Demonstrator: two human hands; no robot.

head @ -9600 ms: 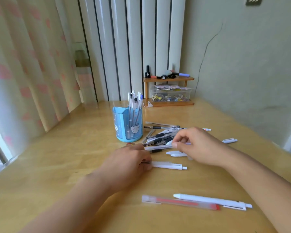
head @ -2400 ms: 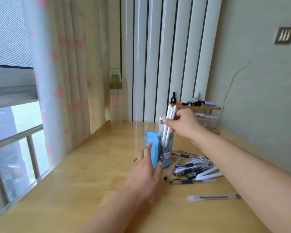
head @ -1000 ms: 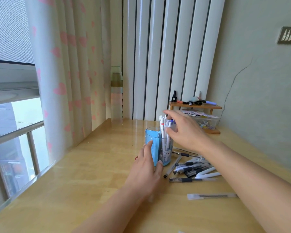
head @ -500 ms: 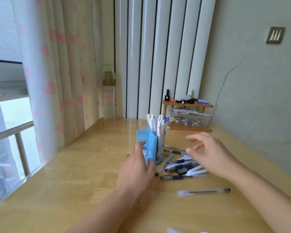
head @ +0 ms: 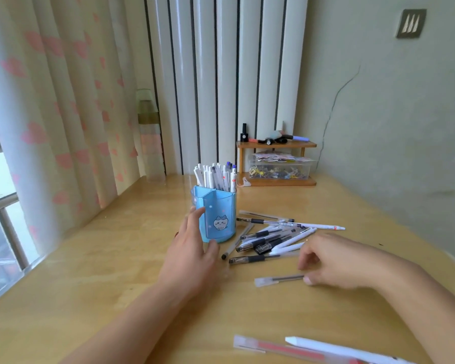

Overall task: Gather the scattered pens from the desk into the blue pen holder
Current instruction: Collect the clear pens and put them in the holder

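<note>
Nearest desk edge, right: red translucent pen point(head: 286, 349) and white pen point(head: 339, 352) lie side by side, long axes left-right, white one just beyond; right ends cut off by the frame.
Desk point(head: 90, 271): light wood, glossy.
Right hand point(head: 336, 261): low over the desk, right of centre, blurred. Fingers curled downward, a fingertip at the right end of the clear pen; cannot tell if it pinches the pen or only touches it.
Clear pen point(head: 279, 279): lies alone, flat, left-right, frosted cap at left, near side of the pile and apart from it.
Left hand point(head: 192, 256): fingers straight and slightly spread, pointing far. Fingertips against the left wall of the holder, thumb at its near base. Not wrapped round it.
Pen pile point(head: 268, 239): loose fan of black-grip gel pens and white pens flat on the desk, just right of the holder, several overlapping. One slim pen lies diagonal with its tip near the holder base. Longest white pen reaches farthest right.
Blue pen holder point(head: 220, 216): upright, centre of desk, multi-compartment, cartoon cat on the near face. Near compartment looks empty.
Pens in holder point(head: 216, 176): bunch of mostly white pens standing upright in the far compartment, tops well above the rim.
Wooden shelf point(head: 276, 145): far side against the wall, small items on top, clear box point(head: 279, 169) of small bits beneath.
Far left: curtain point(head: 50, 114) with pink hearts, window behind it.
</note>
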